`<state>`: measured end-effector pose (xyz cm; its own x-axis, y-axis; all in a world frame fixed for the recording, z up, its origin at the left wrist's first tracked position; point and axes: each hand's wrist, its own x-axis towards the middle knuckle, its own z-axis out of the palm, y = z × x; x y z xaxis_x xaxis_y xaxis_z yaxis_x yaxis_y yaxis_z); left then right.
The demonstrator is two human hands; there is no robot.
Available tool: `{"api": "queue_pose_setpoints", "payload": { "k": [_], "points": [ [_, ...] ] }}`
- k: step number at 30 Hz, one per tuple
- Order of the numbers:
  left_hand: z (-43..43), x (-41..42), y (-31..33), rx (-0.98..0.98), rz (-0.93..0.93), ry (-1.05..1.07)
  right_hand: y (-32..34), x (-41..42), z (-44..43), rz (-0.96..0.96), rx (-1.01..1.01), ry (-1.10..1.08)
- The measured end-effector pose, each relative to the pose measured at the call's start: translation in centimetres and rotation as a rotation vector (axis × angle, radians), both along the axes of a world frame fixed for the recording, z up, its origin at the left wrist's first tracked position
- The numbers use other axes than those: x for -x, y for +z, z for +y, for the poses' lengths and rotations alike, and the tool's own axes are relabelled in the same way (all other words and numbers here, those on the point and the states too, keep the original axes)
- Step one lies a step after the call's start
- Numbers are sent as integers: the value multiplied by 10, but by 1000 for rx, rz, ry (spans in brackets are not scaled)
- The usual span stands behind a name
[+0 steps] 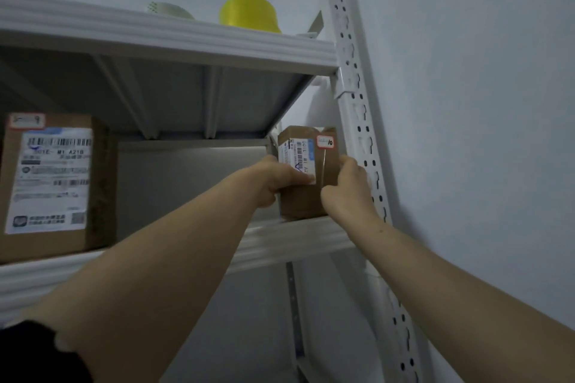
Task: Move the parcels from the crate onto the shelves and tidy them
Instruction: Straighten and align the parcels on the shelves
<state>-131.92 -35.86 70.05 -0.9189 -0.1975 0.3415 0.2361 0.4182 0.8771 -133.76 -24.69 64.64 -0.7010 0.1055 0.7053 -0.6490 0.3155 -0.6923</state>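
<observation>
This looks like a parcel storeroom. A white metal rack (357, 121) with slotted posts stands against a plain wall (466, 102). On one shelf (295, 236), a large parcel (49, 183) and a small parcel (306, 199) carry barcoded shipping labels. A yellow tape roll (249, 12) and a pale tape roll (169, 9) sit on top.

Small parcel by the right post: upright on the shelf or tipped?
Upright. The small parcel stands with its base flat on the shelf, sides vertical; the left hand and right hand grip its sides.
</observation>
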Motion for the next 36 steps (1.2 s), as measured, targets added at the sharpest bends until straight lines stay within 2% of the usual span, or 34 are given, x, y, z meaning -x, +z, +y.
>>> {"api": "queue_pose_setpoints", "payload": {
  "k": [4, 9, 12, 15, 17, 20, 22, 24, 31, 36],
  "points": [
    [-23, -13, 5, -37, -41, -66, 2, -1, -5, -49, -50, 74],
    [-66, -50, 11, 30, -93, -47, 15, -15, -33, -290, -28, 489],
    [-88, -77, 16, 98, -112, 27, 22, -23, -57, -304, -177, 566],
    [-107, -106, 28, 222, -72, 252, 27, -37, -82, -300, -277, 618],
    [-119, -122, 35, 352, 41, 470, 29, -45, -100, -290, -313, 641],
    [-136, -145, 39, 669, 451, 854, 28, -55, -127, -266, -302, 670],
    [-152, -159, 41, 870, 610, 999, 27, -60, -143, -262, -300, 683],
    [-168, -168, 43, 938, 559, 1038, 26, -63, -155, -268, -299, 687],
    [-203, -180, 46, 1001, 114, 978, 25, -67, -174, -235, -307, 642],
    [-207, -183, 45, 1022, 132, 955, 26, -68, -179, -230, -344, 586]
  ]
}}
